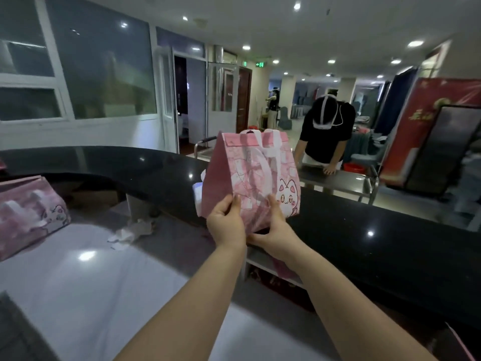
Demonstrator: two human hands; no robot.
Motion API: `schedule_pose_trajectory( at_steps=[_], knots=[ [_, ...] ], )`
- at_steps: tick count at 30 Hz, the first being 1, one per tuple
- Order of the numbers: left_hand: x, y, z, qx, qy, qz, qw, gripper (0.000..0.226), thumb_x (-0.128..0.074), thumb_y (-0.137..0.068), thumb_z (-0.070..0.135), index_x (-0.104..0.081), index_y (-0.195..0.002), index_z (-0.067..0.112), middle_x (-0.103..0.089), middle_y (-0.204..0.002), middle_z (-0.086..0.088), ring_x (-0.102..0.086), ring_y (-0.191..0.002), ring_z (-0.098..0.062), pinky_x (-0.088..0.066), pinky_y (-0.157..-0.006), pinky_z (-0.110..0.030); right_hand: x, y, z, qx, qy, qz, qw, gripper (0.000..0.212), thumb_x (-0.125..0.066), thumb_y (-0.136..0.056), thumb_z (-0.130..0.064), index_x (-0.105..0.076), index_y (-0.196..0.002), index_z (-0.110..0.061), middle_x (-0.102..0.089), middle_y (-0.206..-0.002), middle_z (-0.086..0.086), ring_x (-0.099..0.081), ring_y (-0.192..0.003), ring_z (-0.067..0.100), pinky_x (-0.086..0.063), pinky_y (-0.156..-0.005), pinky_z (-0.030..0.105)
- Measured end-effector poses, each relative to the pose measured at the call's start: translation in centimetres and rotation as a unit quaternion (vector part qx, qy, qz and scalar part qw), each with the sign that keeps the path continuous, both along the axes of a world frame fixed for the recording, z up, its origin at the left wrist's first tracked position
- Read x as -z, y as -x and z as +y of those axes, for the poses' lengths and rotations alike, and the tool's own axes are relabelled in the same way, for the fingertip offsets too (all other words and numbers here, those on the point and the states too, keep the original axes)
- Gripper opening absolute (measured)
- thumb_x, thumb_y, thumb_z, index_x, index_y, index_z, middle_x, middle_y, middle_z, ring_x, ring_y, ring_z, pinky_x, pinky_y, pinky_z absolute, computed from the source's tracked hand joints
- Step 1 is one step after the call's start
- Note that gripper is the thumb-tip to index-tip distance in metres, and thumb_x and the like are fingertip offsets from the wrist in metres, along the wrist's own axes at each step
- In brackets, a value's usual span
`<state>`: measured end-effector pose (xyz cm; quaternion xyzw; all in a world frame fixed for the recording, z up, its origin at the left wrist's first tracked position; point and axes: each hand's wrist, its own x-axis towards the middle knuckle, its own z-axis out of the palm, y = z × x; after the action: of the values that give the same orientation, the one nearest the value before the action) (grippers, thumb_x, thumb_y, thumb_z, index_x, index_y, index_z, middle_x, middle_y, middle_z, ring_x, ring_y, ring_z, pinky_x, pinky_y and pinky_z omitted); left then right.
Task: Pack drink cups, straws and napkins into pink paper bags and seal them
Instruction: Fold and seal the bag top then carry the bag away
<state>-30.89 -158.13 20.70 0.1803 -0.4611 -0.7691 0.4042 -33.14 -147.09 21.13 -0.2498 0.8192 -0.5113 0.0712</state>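
Head view: the contents of the pink paper bag [250,175] are hidden from you. Its top is folded shut into a ridge, with white handles [270,145] hanging down the front face, so cups, straws and napkins cannot be checked. Something white [198,190] pokes out behind the bag's left edge; too little shows to name it. The bag's bottom edge is covered by your hands, so I cannot tell if it touches the table. Motion blur smears the print apart from the cartoon cat [286,195] at lower right.

Around it: a glossy black raised table [377,243] curves across the frame behind and under the bag. A lower pale table [86,277] sits nearer you. A second pink bag [28,212] lies on its side at far left, cut off by the frame edge, well apart from the one you hold. Crumpled white paper [132,229] lies between the two bags. Below your right forearm a shelf [263,264] shows under the black table, its contents dark and unclear. Past the black table, a person in a black shirt [326,136] leans on a steel cart [348,182].

Hands: both arms reach forward, forearms bare. Your left hand [226,220] grips the bag's lower left corner, thumb on the front. Your right hand [273,227] pinches the lower front, fingers [256,241] curled under the bottom.
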Motion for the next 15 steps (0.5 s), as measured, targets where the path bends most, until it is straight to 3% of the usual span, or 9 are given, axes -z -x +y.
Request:
schedule_pose_trajectory(
  at_steps=[3,7,10,11,15],
  knots=[
    [0.9,3.4,-2.1,0.100,0.012,-0.011,0.995,0.010,-0.073,-0.087,0.020,-0.076,-0.095,0.026,-0.076,-0.092,0.013,-0.070,-0.093,-0.003,-0.056,-0.086,-0.022,1.8,3.0,-3.2,0.054,-0.029,0.095,0.994,0.108,-0.079,-0.076,-0.032,-0.004,-0.153,-0.038,-0.004,-0.162,-0.008,-0.010,-0.146,0.007,-0.027,-0.108,0.020],
    [4.4,5.6,-5.7,0.217,0.043,-0.076,0.972,0.021,-0.077,-0.084,0.019,-0.075,-0.105,0.014,-0.076,-0.097,0.000,-0.071,-0.091,-0.013,-0.058,-0.085,-0.037,4.9,5.4,-5.8,0.121,-0.028,0.088,0.988,0.093,-0.076,-0.080,-0.033,-0.017,-0.152,-0.036,-0.007,-0.162,-0.010,-0.008,-0.148,0.010,-0.022,-0.116,0.030],
    [5.9,5.8,-8.8,0.285,0.102,-0.069,0.951,0.022,-0.076,-0.083,0.009,-0.074,-0.105,0.013,-0.077,-0.089,-0.005,-0.069,-0.067,-0.009,-0.055,-0.059,-0.025,7.0,5.6,-6.9,0.157,-0.011,0.076,0.985,0.089,-0.076,-0.081,-0.035,-0.020,-0.150,-0.038,-0.007,-0.160,-0.014,-0.010,-0.146,0.006,-0.025,-0.116,0.032],
    [6.2,5.8,-9.8,0.300,0.130,-0.061,0.943,0.024,-0.077,-0.082,0.010,-0.074,-0.105,0.014,-0.076,-0.087,-0.005,-0.068,-0.066,-0.009,-0.053,-0.057,-0.022,7.6,5.5,-7.2,0.178,-0.009,0.077,0.981,0.089,-0.076,-0.080,-0.039,-0.021,-0.150,-0.038,-0.009,-0.159,-0.015,-0.012,-0.145,0.005,-0.026,-0.116,0.033],
    [7.2,6.4,-14.2,0.229,0.256,-0.057,0.937,0.019,-0.077,-0.083,0.020,-0.072,-0.101,0.025,-0.073,-0.097,0.008,-0.066,-0.088,-0.004,-0.051,-0.075,-0.014,8.6,5.0,-8.8,0.277,0.033,0.097,0.956,0.089,-0.075,-0.072,-0.054,-0.027,-0.145,-0.039,-0.020,-0.154,-0.018,-0.026,-0.141,0.009,-0.032,-0.112,0.037]
  ],
)
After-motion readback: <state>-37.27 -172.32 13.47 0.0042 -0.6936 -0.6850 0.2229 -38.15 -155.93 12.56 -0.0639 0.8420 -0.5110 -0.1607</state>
